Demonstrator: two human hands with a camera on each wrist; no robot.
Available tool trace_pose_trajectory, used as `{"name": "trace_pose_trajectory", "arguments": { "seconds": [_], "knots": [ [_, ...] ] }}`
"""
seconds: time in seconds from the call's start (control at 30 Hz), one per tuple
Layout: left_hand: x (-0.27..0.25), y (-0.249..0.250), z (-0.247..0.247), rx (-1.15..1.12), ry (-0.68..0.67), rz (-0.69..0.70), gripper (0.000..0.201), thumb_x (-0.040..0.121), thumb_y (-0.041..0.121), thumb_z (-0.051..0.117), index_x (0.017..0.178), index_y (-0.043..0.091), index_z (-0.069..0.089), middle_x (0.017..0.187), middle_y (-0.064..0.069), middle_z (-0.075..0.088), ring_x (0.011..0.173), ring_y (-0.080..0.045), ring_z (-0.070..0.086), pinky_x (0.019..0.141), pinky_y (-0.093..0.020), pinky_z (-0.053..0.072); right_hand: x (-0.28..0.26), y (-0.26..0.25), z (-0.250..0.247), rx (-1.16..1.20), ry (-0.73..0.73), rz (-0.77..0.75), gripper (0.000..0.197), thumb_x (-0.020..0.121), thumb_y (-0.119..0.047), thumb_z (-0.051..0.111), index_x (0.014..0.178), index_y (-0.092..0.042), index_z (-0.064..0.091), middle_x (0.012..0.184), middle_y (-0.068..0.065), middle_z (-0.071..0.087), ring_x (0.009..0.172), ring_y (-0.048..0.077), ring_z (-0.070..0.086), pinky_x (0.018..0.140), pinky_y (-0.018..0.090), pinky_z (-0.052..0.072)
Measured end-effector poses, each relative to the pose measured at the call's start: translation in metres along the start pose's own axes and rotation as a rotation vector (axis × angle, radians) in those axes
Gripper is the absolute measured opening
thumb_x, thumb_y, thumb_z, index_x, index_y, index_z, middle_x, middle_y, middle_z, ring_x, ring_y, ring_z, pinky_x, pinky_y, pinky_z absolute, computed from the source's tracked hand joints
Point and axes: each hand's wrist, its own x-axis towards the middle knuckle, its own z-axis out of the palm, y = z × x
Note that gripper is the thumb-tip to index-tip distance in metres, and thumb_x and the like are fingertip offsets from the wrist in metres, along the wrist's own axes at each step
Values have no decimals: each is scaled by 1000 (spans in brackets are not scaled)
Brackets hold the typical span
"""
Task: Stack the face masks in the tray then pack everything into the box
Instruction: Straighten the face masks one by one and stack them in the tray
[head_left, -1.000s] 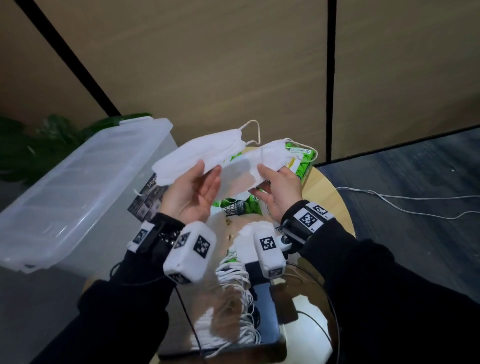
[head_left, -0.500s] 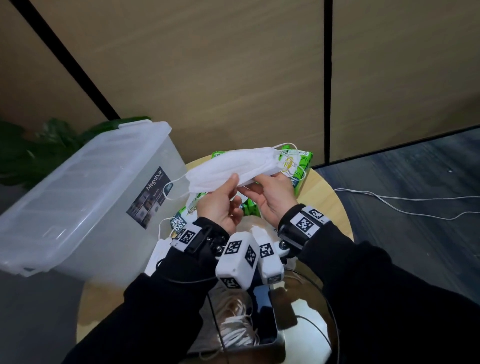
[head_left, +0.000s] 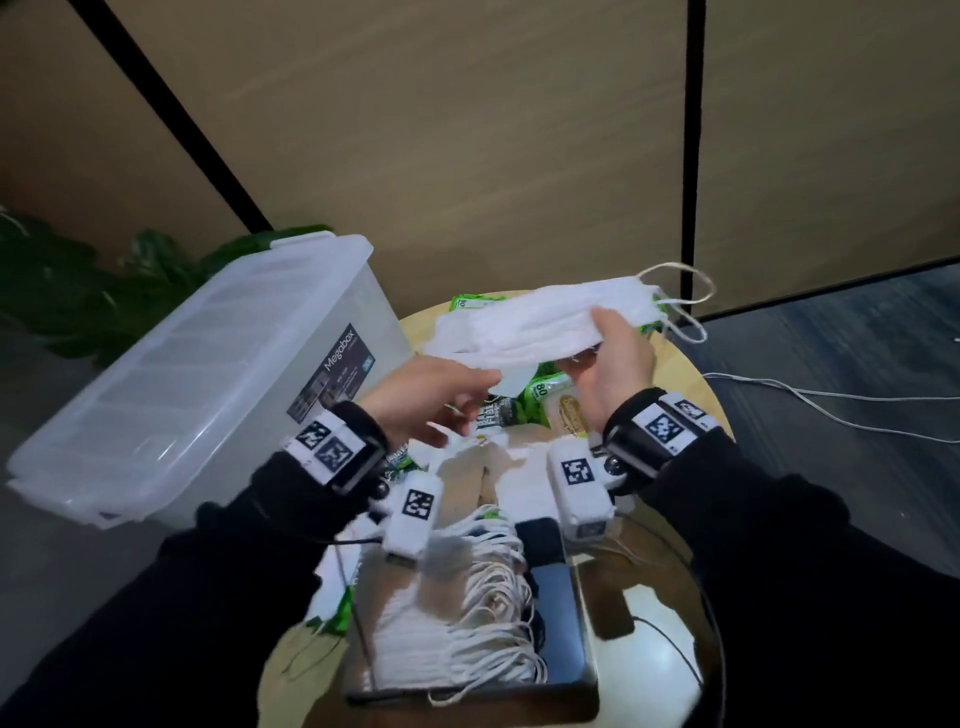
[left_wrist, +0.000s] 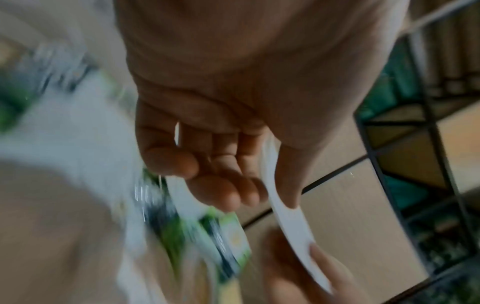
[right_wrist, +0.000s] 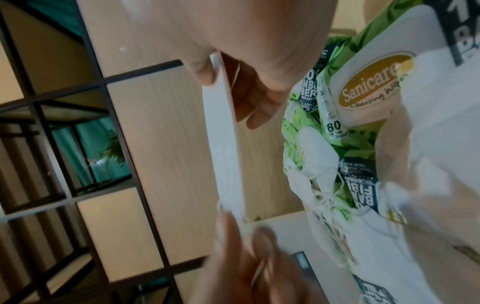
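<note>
A white face mask (head_left: 545, 325) hangs flat above the round table, ear loops trailing off its right end. My right hand (head_left: 592, 338) grips its right part, thumb on top and fingers beneath. Lower down, my left hand (head_left: 480, 387) pinches the mask's left edge. The left wrist view shows that mask (left_wrist: 285, 207) edge-on between my thumb and fingers; in the right wrist view the mask (right_wrist: 223, 127) is pinched the same way. A metal tray (head_left: 467, 696) near my body holds a stack of masks (head_left: 447, 618). The clear plastic box (head_left: 208, 374) stands at left with its lid on.
Green wipes packs (head_left: 550, 395) and loose masks lie on the wooden table (head_left: 680, 395) under my hands. A dark flat object (head_left: 550, 571) sits in the tray's right side. A white cable (head_left: 831, 400) runs over the floor at right. Plants stand behind the box.
The two masks held apart a second ago were brought together. My hands have since slid apart along the mask, which now sits further right. The view has tilted down, showing more of the tray.
</note>
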Motion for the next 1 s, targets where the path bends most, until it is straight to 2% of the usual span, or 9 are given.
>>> {"name": "trace_pose_trajectory", "arguments": {
  "seconds": [0.13, 0.3, 0.4, 0.47, 0.57, 0.63, 0.8, 0.9, 1.0],
  "knots": [
    [6, -20, -43, 344, 142, -66, 37, 92, 44, 74, 92, 7, 76, 74, -6, 74, 65, -19, 70, 58, -28, 50, 11, -7, -7, 24, 93, -27, 12, 95, -21, 64, 100, -12, 70, 103, 9, 77, 94, 30, 75, 93, 49, 57],
    [29, -57, -33, 632, -33, -314, 50, 88, 53, 74, 94, 4, 75, 83, -7, 80, 76, -25, 79, 72, -38, 62, 6, 0, -2, -49, 72, 1, 7, 96, -22, 69, 98, -16, 67, 112, 10, 75, 103, 33, 73, 95, 53, 58],
    [38, -73, -23, 595, -135, -375, 52, 86, 59, 74, 83, 6, 75, 79, -7, 79, 67, -19, 75, 61, -28, 58, 7, 4, -4, -144, 61, 26, 18, 96, -25, 71, 109, -14, 66, 113, 8, 73, 105, 31, 71, 94, 49, 58],
    [40, -73, -26, 546, -87, -307, 42, 84, 47, 81, 66, 13, 65, 63, -5, 70, 51, -18, 62, 49, -22, 47, 7, 4, -4, -191, 63, 32, 24, 96, -27, 72, 115, -15, 64, 115, 5, 71, 106, 28, 69, 96, 45, 56],
    [36, -55, -51, 520, 57, -170, 37, 79, 28, 88, 63, 15, 58, 54, -3, 63, 48, -17, 55, 45, -21, 38, 8, 6, -4, -242, 71, 33, 30, 97, -29, 70, 123, -18, 62, 125, 3, 67, 115, 25, 63, 101, 40, 51],
    [23, -35, -72, 494, 184, -64, 23, 80, 23, 86, 69, 12, 69, 58, 0, 66, 54, -16, 58, 47, -22, 38, 7, 8, -3, -276, 68, 68, 39, 99, -29, 67, 134, -16, 58, 134, 1, 61, 121, 24, 58, 107, 42, 47],
    [-18, -7, -104, 200, 430, 217, 5, 85, 10, 81, 81, 11, 78, 70, 1, 73, 57, -10, 62, 62, -26, 49, 10, 27, -1, -334, 23, 177, 36, 97, -25, 67, 129, -10, 59, 126, 13, 68, 113, 33, 66, 105, 52, 51],
    [-26, -11, -98, 28, 490, 365, 19, 85, -6, 72, 79, 12, 75, 83, -10, 72, 71, -21, 63, 70, -33, 52, 10, 36, -1, -359, -5, 194, 39, 98, -20, 66, 132, -4, 57, 125, 16, 68, 110, 35, 67, 102, 54, 52],
    [-25, -17, -85, -57, 506, 430, 33, 88, -14, 59, 76, 15, 70, 83, -11, 69, 66, -25, 58, 57, -33, 45, 7, 41, -1, -396, -5, 202, 46, 95, -21, 68, 136, -3, 55, 131, 15, 65, 118, 36, 63, 107, 56, 48]
  ]
}}
